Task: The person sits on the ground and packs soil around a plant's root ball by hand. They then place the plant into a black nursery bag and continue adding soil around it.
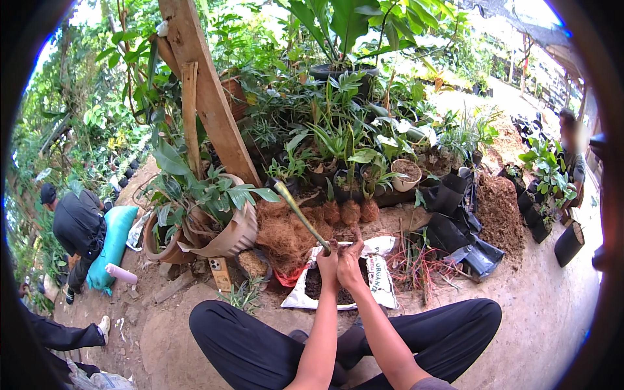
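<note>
While both hands meet above the open white soil bag (pixel 380 278) on the dirt ground, the left hand (pixel 327 259) wraps closed around a long green stalk (pixel 300 213) slanting up-left, and the right hand (pixel 351 259) pinches it beside shaggy brown coconut fibre (pixel 284 234).

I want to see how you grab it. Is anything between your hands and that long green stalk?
No. Both the left hand and the right hand are already wrapped around the bottom of the green stalk, above the open white bag of soil. Nothing sits between them.
</note>
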Tool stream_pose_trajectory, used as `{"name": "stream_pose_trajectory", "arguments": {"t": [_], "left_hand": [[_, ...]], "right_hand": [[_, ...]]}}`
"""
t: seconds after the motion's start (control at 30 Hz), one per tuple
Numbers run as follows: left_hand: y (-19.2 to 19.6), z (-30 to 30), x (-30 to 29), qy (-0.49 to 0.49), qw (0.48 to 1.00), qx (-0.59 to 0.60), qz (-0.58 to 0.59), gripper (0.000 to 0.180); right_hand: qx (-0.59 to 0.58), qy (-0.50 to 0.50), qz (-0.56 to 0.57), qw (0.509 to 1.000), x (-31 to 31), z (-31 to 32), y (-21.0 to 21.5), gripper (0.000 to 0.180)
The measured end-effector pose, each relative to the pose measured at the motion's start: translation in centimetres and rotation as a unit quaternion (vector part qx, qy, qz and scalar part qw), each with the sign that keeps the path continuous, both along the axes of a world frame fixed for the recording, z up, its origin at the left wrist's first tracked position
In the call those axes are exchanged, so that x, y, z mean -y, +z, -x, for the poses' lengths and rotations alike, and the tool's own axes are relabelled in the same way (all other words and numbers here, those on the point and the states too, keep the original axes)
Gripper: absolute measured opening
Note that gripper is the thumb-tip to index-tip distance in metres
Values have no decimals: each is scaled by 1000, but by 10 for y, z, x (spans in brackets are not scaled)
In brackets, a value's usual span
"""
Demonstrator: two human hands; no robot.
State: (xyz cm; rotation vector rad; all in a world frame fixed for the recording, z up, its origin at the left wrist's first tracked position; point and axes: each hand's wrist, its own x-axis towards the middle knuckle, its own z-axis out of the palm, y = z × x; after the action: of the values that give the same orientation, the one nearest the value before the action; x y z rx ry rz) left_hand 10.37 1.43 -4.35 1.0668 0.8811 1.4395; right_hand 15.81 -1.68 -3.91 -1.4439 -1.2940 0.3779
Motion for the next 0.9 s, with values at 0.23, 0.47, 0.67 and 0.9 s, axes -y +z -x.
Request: {"name": "stream_pose_trajectory", "arguments": {"t": [0.23,0.47,0.67,0.9], "left_hand": [[9,17,-6,-24,977,137,160,55],[11,36,-11,-39,958,166,229,57],[-2,50,-17,-93,928,229,279,62],[-11,70,-26,-124,956,146,221,74]], "right_hand": [[-155,26,36,987,5,-17,6,39],[-201,113,52,972,2,-32,-3,30],[-243,114,162,949,3,-52,-18,31],[-231,31,219,948,13,-78,-91,26]]}}
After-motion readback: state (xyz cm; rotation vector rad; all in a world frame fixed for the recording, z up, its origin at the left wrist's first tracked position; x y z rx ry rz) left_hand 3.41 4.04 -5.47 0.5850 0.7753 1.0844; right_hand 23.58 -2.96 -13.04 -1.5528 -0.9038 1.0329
